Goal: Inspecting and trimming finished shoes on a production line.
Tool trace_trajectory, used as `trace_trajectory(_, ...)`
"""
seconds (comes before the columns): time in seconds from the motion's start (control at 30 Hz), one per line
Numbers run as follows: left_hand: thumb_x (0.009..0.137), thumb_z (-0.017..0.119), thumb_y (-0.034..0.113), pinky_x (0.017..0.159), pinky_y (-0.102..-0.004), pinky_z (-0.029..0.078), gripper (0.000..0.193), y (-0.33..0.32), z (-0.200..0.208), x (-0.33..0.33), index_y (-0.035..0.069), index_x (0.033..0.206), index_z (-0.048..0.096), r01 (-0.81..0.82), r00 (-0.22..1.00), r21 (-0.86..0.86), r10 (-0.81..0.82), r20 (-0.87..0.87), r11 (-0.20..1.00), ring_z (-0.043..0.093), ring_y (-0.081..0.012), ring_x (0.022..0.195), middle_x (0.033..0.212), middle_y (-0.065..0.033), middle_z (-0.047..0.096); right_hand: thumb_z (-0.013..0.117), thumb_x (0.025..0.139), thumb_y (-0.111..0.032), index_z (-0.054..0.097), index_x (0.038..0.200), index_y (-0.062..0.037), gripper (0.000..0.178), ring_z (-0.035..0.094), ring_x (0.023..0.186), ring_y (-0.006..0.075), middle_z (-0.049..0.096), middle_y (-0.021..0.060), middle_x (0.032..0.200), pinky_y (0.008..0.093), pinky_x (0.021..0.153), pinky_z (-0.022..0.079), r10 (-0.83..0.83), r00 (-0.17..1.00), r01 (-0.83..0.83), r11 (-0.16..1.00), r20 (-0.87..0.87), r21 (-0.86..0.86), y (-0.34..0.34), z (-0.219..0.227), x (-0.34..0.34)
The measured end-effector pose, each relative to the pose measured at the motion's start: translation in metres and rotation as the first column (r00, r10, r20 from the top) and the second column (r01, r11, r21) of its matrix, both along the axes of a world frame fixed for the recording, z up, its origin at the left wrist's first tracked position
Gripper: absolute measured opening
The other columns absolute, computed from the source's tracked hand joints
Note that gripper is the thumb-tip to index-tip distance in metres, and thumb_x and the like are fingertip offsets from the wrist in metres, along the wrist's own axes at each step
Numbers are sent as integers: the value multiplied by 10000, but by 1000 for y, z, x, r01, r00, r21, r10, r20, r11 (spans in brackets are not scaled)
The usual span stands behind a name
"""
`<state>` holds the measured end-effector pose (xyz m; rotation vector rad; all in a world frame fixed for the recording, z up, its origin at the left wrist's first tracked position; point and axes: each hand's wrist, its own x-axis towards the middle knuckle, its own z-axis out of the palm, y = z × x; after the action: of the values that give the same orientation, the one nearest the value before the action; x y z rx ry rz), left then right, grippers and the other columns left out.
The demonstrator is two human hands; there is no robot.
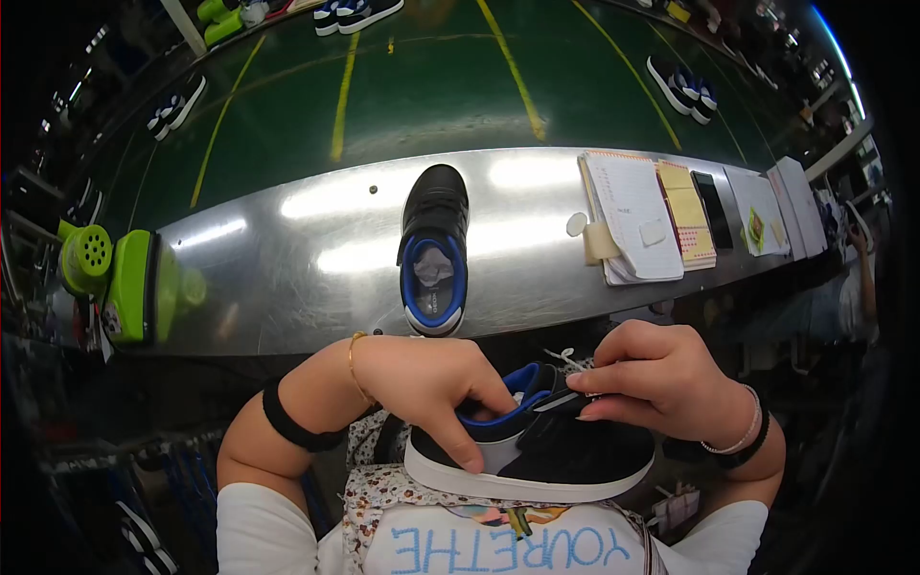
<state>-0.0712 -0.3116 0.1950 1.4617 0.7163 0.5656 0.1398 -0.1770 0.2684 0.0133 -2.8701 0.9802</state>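
A black sneaker [585, 457] with a white sole and blue lining lies sideways close to my body, its toe to the right. My left hand [436, 386] grips it at the opening, fingers inside the collar and thumb on the outer heel side. With thumb and forefinger, my right hand [661, 377] pinches the end of the sneaker's strap [558, 400] over the tongue. A thin white cord [567, 358] sticks up beside those fingertips. Beyond my hands, a matching black sneaker [436, 206] stands on the metal table with its toe pointing away; crumpled paper fills its opening.
The steel tabletop [316, 278] carries a notebook [632, 216], yellow slips [685, 206] and a dark phone [712, 209] at right. A lime-green device [134, 287] stands at left. Behind runs a green conveyor belt [431, 96] with yellow lines and several shoes.
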Motion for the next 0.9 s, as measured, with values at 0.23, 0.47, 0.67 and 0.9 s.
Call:
trace_trajectory(0.23, 710, 773, 258, 523, -309, 375, 319, -4, 2, -2, -17, 789, 633, 23, 999, 31, -22, -29, 999, 488, -202, 550, 587, -66, 511, 743, 725, -186, 674, 881, -58, 213, 580, 606, 176, 564, 38, 793, 282, 518, 474, 27, 1000, -27, 999, 0, 18, -7, 1, -5)
trace_trajectory(0.47, 711, 771, 258, 504, -303, 367, 321, -8, 2, -3, -22, 787, 633, 0, 1000, 37, 0, 2, 999, 485, -191, 524, 581, -62, 515, 739, 730, -184, 674, 882, -56, 210, 582, 605, 171, 568, 42, 803, 279, 520, 475, 21, 1000, -21, 1000, 12, 1, -12, 2, -7)
trace_trajectory(0.67, 712, 770, 255, 497, -308, 366, 322, -12, 3, -6, -26, 786, 631, -3, 1000, 41, 4, -11, 999, 485, -194, 515, 569, -70, 510, 732, 744, -190, 675, 893, -53, 210, 580, 601, 173, 566, 43, 805, 278, 524, 478, -17, 998, 18, 999, 54, -31, -20, 1, -7)
trace_trajectory(0.9, 721, 758, 268, 498, -315, 391, 320, -16, 8, -6, -20, 786, 634, -69, 986, 90, 82, -147, 993, 518, -210, 528, 599, -98, 560, 731, 748, -189, 676, 895, -51, 209, 586, 595, 176, 566, 56, 798, 277, 518, 478, -157, 983, 162, 985, 92, -54, -29, -4, -3)
